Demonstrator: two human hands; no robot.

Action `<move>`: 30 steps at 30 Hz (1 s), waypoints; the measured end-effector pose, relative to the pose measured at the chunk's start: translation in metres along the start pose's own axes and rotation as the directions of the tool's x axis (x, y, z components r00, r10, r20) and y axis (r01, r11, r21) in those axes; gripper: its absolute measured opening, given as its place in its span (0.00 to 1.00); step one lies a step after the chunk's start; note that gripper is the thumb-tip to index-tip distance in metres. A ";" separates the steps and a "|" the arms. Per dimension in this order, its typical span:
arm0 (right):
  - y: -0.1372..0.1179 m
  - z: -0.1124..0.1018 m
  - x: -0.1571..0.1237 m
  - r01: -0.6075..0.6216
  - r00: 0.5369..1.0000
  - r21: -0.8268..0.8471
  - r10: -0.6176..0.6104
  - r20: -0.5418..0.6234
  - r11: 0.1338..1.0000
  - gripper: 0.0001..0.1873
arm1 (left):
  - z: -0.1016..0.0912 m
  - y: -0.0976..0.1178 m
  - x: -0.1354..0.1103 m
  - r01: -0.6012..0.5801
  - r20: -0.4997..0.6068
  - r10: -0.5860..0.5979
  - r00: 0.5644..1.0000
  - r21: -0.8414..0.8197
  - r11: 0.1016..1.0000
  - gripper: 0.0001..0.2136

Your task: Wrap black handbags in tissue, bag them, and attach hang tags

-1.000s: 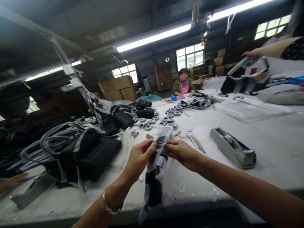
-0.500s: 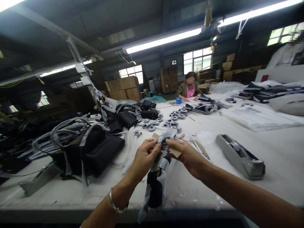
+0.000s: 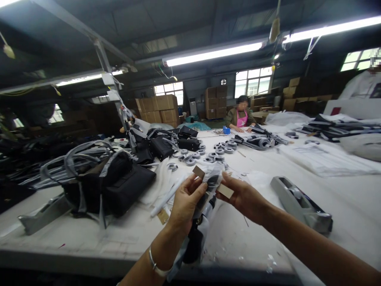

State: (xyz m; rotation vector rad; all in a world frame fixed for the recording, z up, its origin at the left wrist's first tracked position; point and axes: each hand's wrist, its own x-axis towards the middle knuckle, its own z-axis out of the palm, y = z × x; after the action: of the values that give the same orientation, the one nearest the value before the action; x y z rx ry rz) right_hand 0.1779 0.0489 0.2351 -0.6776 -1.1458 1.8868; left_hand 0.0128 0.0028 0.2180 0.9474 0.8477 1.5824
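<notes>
My left hand (image 3: 187,202) is closed on a black strap piece wrapped in clear plastic (image 3: 193,238), which hangs down over the table's near edge. Its thumb also pinches a small brown card tab (image 3: 198,172) at the top. My right hand (image 3: 244,196) pinches the upper end of the same plastic wrap (image 3: 214,179) together with another brown card piece (image 3: 225,191). Both hands are held just above the white table (image 3: 342,198), close together.
A grey tape dispenser (image 3: 300,204) lies to the right; another (image 3: 41,214) sits at the left edge. Black bags with grey wrapped straps (image 3: 113,182) are piled on the left. Several tape rolls (image 3: 208,153) lie mid-table. A person in a pink apron (image 3: 241,117) sits at the far end; another person (image 3: 361,83) stands at the right.
The view has tilted up and shifted. My hands have drawn slightly apart, and the brown card pieces now show at the top of the wrap. The arm at the upper right has gone.
</notes>
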 end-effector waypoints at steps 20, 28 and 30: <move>0.045 0.021 -0.004 0.359 0.907 -0.177 -0.387 -0.165 0.916 0.19 | 0.011 -0.016 -0.011 -0.221 -0.048 0.248 0.968 0.310 0.925 0.13; 0.049 0.028 -0.005 0.403 0.880 -0.231 -0.444 -0.167 0.886 0.20 | 0.010 0.005 -0.019 -0.259 0.075 0.252 0.965 0.442 0.859 0.17; 0.049 0.028 -0.006 0.389 0.886 -0.243 -0.433 -0.163 0.888 0.20 | 0.008 0.015 -0.019 -0.264 0.094 0.251 0.963 0.501 0.824 0.14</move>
State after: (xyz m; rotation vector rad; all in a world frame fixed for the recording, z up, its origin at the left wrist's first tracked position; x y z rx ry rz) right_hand 0.1418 0.0178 0.2037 -0.6663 -1.2406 1.3150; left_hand 0.0161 -0.0178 0.2315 1.5120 1.1971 1.5952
